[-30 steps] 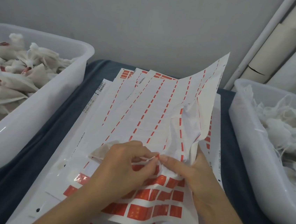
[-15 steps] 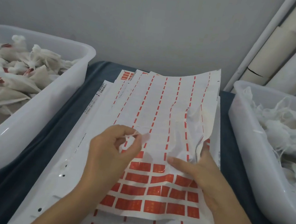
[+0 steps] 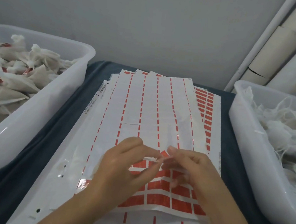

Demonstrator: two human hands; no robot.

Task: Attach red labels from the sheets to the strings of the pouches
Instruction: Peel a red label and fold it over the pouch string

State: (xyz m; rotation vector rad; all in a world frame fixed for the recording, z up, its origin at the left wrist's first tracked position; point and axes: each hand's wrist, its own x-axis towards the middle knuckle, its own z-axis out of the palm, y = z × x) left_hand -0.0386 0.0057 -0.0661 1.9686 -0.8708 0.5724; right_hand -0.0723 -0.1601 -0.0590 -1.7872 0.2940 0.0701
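Left hand [image 3: 119, 165] pinches a white string [image 3: 150, 159]; right hand [image 3: 189, 163] pinches a red label [image 3: 164, 153] above the label sheets [image 3: 143, 111].

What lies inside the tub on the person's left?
The left tub holds beige pouches with white tied tops, some bearing red labels. Lower layers and the tub's bottom are covered.

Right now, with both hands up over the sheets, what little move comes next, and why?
Probably fold the red label shut around the white string. The left hand pinches the string, the right hand holds the label at its tip, and the two meet just above the label sheet.
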